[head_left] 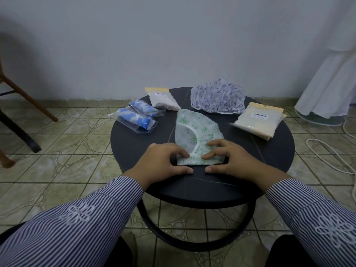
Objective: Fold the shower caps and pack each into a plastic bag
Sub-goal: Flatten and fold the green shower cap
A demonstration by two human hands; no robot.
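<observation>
A green-patterned shower cap [194,130] lies flattened in the middle of the round black table [269,160], its near end turned up into a narrow fold. My left hand [163,162] and my right hand [229,160] both pinch that folded near edge, fingers curled on top and thumbs at the front. A purple-patterned shower cap [217,98] sits puffed up at the back. Two clear bags with rolled blue caps [137,115] lie at the left.
A stack of empty plastic bags [257,121] lies at the right, another bag pack [162,99] at the back left. A wooden chair leg [28,97] stands to the left, white cloth and a cable [327,155] on the tiled floor at the right.
</observation>
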